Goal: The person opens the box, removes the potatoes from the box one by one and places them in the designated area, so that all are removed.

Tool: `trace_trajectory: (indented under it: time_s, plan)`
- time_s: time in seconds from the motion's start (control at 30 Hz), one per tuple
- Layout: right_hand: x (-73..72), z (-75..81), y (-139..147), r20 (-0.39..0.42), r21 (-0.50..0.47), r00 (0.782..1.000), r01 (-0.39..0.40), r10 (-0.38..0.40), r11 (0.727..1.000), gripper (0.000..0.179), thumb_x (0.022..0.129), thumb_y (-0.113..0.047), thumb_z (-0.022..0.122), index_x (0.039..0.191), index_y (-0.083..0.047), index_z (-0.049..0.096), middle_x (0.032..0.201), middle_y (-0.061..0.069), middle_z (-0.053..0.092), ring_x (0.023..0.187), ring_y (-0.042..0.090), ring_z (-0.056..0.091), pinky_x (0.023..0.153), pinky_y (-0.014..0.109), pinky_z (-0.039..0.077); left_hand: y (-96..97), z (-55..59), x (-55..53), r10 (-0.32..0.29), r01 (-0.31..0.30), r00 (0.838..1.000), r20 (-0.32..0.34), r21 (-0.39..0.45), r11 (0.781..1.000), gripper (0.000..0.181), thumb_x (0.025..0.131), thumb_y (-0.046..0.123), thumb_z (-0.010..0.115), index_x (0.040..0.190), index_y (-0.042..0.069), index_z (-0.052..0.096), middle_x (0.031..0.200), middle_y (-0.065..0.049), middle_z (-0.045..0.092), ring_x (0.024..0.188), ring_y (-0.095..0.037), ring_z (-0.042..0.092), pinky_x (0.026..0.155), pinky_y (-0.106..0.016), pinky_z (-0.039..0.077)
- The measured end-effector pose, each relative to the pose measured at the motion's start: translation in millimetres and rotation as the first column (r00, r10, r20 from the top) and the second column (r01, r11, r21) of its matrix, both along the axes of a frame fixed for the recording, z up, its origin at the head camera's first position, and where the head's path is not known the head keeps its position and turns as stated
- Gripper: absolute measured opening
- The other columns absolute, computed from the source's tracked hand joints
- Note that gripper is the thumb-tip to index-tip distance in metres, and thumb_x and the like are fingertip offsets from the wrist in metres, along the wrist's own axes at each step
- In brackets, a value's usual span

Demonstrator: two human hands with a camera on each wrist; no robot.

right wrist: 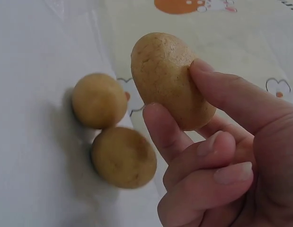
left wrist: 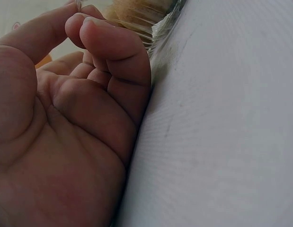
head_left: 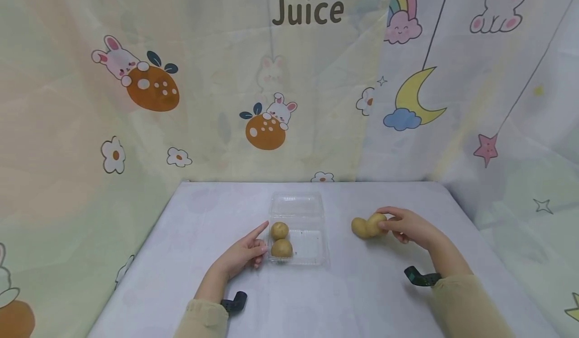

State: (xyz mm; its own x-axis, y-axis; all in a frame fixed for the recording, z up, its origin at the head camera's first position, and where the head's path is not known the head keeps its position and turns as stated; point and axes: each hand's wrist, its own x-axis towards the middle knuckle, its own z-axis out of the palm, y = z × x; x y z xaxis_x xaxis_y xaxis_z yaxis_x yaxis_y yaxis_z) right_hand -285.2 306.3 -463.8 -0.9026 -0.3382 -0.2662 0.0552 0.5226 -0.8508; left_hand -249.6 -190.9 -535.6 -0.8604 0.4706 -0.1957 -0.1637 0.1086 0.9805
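Note:
My right hand point(head_left: 409, 227) pinches a potato point(right wrist: 170, 80) between thumb and fingers, above the table's right side. Two more potatoes lie close together beyond it in the right wrist view, a rounder one point(right wrist: 100, 100) and a larger one point(right wrist: 124, 157). From the head, the held potato partly covers this pair. At the left edge of a clear plastic clamshell box point(head_left: 311, 247), my left hand point(head_left: 239, 255) holds the rim, its index finger stretched along the side. Inside the box, at its left, sit a smaller potato point(head_left: 279, 230) and a larger one point(head_left: 282, 248).
The box's lid point(head_left: 296, 204) lies folded back, away from me. A white cloth covers the table point(head_left: 353, 298). Behind it hangs a printed curtain point(head_left: 203, 101). Dark wrist camera mounts point(head_left: 421, 276) stick out from both wrists.

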Motion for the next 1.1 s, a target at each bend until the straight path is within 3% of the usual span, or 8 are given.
trace_trajectory:
  time_s: [0.17, 0.67, 0.93, 1.1]
  plan:
    - [6.0, -11.2, 17.8, -0.001, -0.016, 1.0, 0.014, -0.014, 1.0, 0.06, 0.093, -0.037, 0.066, 0.142, -0.009, 0.045, 0.099, 0.022, 0.066, 0.054, 0.011, 0.045, 0.047, 0.024, 0.038, -0.2, -0.8, -0.6, 0.0, 0.0, 1.0, 0.0, -0.004, 1.0, 0.078, 0.096, 0.016, 0.063, 0.158, 0.032, 0.019, 0.082, 0.001, 0.052, 0.065, -0.012, 0.048, 0.062, -0.027, 0.048]
    - [12.9, -39.2, 52.3, 0.003, -0.049, 0.997, 0.072, -0.072, 0.996, 0.053, 0.096, -0.036, 0.064, 0.14, -0.012, 0.047, 0.093, 0.007, 0.066, 0.053, 0.01, 0.045, 0.045, 0.024, 0.039, 0.2, 2.9, 0.6, -0.001, 0.001, 1.0, 0.003, -0.005, 1.0, 0.08, 0.095, 0.02, 0.066, 0.158, 0.031, 0.019, 0.082, 0.001, 0.052, 0.065, -0.012, 0.048, 0.061, -0.027, 0.048]
    - [17.1, -43.3, 69.0, 0.015, -0.074, 0.994, 0.112, -0.112, 0.991, 0.056, 0.097, -0.034, 0.062, 0.142, -0.007, 0.044, 0.092, 0.006, 0.066, 0.053, 0.01, 0.045, 0.045, 0.024, 0.039, 0.9, 4.3, 1.0, 0.006, -0.006, 1.0, 0.009, -0.011, 1.0, 0.078, 0.096, 0.018, 0.064, 0.158, 0.032, 0.019, 0.082, 0.001, 0.052, 0.065, -0.013, 0.048, 0.062, -0.027, 0.049]
    - [18.6, -50.3, 73.5, 0.05, -0.08, 0.994, 0.098, -0.095, 0.992, 0.051, 0.096, -0.034, 0.063, 0.138, -0.008, 0.047, 0.092, 0.007, 0.07, 0.051, 0.007, 0.043, 0.045, 0.022, 0.038, 1.0, 3.1, 0.6, 0.001, -0.001, 1.0, 0.008, -0.005, 1.0, 0.078, 0.096, 0.018, 0.064, 0.158, 0.032, 0.019, 0.082, 0.001, 0.052, 0.065, -0.013, 0.048, 0.062, -0.027, 0.048]
